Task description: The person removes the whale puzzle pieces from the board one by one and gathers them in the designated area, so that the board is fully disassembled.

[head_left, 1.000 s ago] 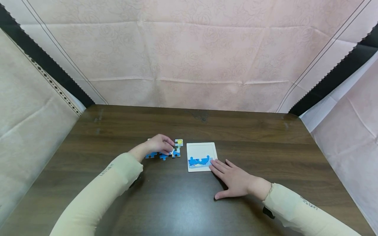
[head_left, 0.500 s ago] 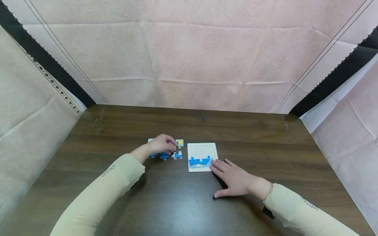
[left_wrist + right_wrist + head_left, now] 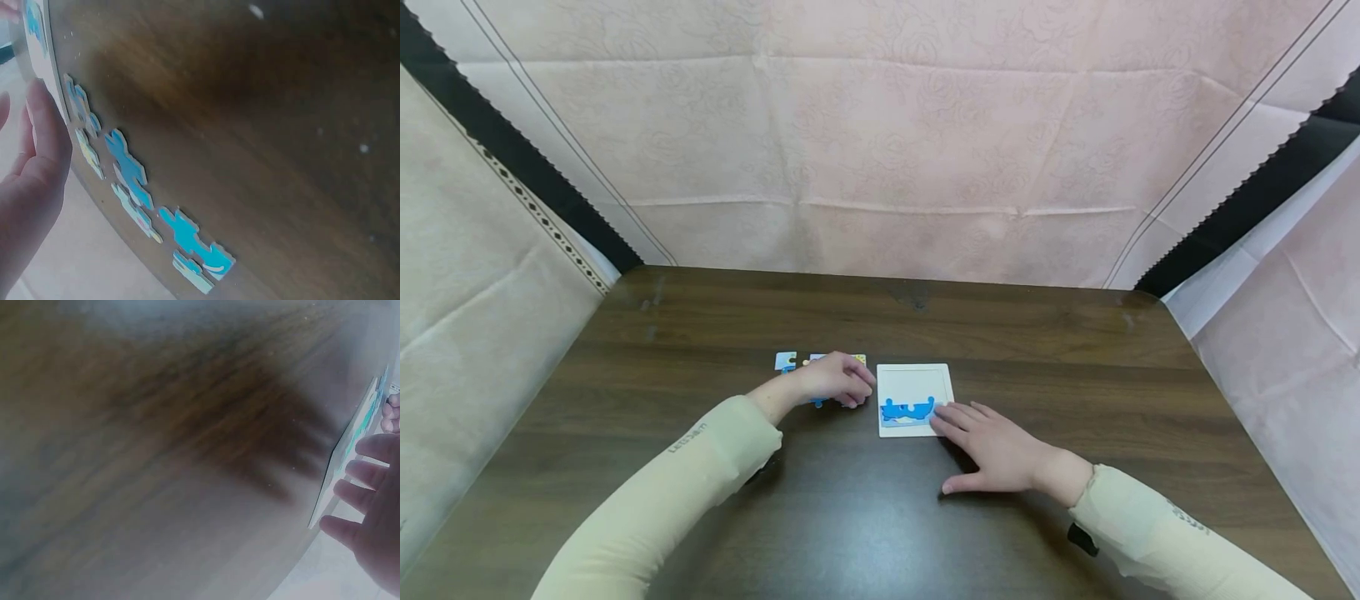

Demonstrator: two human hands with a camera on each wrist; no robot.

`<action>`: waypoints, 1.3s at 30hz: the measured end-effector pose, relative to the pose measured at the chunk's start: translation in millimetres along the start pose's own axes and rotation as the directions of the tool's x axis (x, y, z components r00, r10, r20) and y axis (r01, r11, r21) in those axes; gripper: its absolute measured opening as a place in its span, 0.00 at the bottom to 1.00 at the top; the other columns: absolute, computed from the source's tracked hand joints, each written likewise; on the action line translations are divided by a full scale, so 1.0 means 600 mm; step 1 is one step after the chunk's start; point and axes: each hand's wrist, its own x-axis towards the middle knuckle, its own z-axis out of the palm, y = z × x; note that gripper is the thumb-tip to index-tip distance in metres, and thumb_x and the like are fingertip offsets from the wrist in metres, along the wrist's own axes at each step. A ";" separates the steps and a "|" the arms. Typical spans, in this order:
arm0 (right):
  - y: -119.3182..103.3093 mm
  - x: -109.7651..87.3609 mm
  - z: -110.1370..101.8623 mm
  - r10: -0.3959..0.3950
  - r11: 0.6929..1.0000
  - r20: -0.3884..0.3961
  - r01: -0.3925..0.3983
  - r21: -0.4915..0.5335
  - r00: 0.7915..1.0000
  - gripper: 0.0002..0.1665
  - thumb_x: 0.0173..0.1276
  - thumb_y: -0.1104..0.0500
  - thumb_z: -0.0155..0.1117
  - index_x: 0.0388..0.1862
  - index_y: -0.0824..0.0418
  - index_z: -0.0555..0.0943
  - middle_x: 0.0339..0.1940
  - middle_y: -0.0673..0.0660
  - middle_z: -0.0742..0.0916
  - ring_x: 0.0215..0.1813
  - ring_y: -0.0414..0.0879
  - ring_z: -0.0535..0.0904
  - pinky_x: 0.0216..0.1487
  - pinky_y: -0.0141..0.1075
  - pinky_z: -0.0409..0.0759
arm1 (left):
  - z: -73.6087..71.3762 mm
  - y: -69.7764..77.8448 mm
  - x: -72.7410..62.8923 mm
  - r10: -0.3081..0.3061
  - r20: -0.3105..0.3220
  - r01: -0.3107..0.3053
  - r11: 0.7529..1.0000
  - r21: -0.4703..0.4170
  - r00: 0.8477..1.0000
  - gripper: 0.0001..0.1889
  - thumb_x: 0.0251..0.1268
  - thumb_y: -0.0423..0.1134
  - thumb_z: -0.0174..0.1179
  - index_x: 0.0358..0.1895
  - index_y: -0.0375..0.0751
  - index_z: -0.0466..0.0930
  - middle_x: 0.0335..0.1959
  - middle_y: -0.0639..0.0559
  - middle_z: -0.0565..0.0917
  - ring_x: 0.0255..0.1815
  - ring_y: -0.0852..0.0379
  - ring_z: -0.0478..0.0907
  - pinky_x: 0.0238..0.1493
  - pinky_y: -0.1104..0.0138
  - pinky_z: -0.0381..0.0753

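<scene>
Over the right end of a group of jigsaw pieces (image 3: 786, 360) hovers my left hand (image 3: 835, 379), its fingers loosely bent. No piece shows between thumb and fingers in the left wrist view. There, several blue and pale puzzle pieces (image 3: 128, 165) lie on the table in two rows beside the hand. A square white puzzle tray (image 3: 912, 382) lies just right of that hand, a blue strip of picture (image 3: 907, 411) filling its lower part. My right hand (image 3: 1000, 454) has its fingers outstretched, fingertips at the tray's lower right edge. The left hand hides part of the pieces.
Everything lies on a dark wooden table (image 3: 865, 517). A pale patterned cloth (image 3: 887, 150) hangs behind its far edge, with more cloth at both sides.
My left hand has moved right and slightly nearer, from the middle of the pieces to beside the tray, uncovering the left pieces. The lower right piece had shifted slightly right. My right hand has barely moved.
</scene>
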 end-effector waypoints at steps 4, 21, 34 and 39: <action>-0.003 0.006 -0.002 0.002 1.000 0.024 -0.002 0.029 1.000 0.51 0.58 0.27 0.53 0.72 0.55 0.60 0.75 0.55 0.60 0.77 0.52 0.52 0.74 0.54 0.51 | 0.008 0.002 -0.001 0.002 0.013 -0.002 1.000 -0.004 1.000 0.15 0.64 0.35 0.57 0.51 0.32 0.76 0.40 0.42 0.82 0.33 0.57 0.79 0.43 0.66 0.84; -0.011 0.023 0.008 -0.009 1.000 0.073 0.010 -0.009 0.997 0.51 0.60 0.26 0.48 0.74 0.55 0.56 0.76 0.54 0.57 0.77 0.52 0.47 0.75 0.55 0.48 | 0.023 0.008 0.007 -0.017 0.013 0.016 0.999 0.034 1.000 0.14 0.64 0.37 0.57 0.50 0.34 0.77 0.39 0.44 0.83 0.34 0.57 0.80 0.41 0.67 0.84; -0.020 0.024 0.011 0.036 0.999 0.049 -0.035 -0.017 0.998 0.52 0.61 0.26 0.46 0.74 0.55 0.55 0.76 0.55 0.57 0.78 0.52 0.47 0.74 0.56 0.48 | 0.032 0.017 0.013 -0.079 -0.031 0.081 0.995 0.062 0.996 0.14 0.65 0.39 0.57 0.50 0.34 0.78 0.39 0.44 0.83 0.32 0.58 0.81 0.38 0.69 0.84; -0.025 0.025 0.011 0.041 0.999 0.043 -0.041 -0.014 0.998 0.51 0.61 0.27 0.47 0.74 0.56 0.55 0.76 0.56 0.57 0.77 0.53 0.48 0.74 0.55 0.49 | 0.034 0.019 0.011 -0.094 -0.044 0.097 0.994 0.060 0.995 0.14 0.66 0.38 0.56 0.49 0.33 0.79 0.39 0.44 0.83 0.32 0.57 0.81 0.37 0.69 0.84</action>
